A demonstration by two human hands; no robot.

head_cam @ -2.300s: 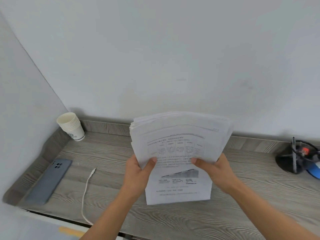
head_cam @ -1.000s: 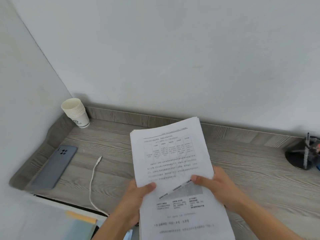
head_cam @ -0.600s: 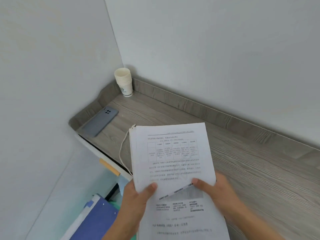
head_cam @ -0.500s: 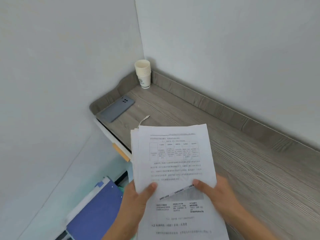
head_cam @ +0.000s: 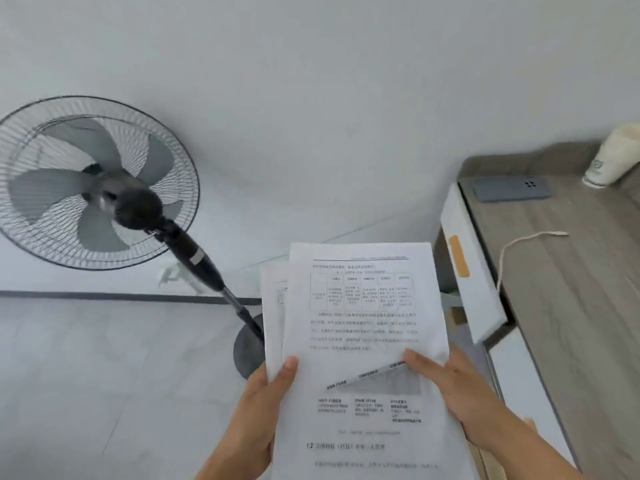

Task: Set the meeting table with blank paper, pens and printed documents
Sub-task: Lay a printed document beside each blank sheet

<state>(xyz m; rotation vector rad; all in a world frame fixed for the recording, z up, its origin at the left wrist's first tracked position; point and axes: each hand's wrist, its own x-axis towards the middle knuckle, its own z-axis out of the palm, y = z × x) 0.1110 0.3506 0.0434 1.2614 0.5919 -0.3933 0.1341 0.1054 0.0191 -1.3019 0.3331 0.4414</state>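
Note:
I hold a stack of printed documents (head_cam: 363,323) in front of me, over the floor to the left of the desk. The sheets are white with a table and lines of black text. My left hand (head_cam: 263,410) grips the stack's lower left edge, thumb on top. My right hand (head_cam: 453,386) grips the right side, its thumb pinning a curled corner of the top sheet. A second sheet pokes out at the left behind the top one. No pens or blank paper are in view.
A black standing fan (head_cam: 93,181) stands on the pale floor at the left. The grey wood desk (head_cam: 571,306) runs along the right, with an open white drawer (head_cam: 471,268), a grey phone (head_cam: 510,189), a white cable (head_cam: 519,244) and stacked paper cups (head_cam: 609,157).
The view has swung left, away from the desk toward the fan and floor. Both hands keep the same grip on the documents, which now hang beside the desk instead of over it.

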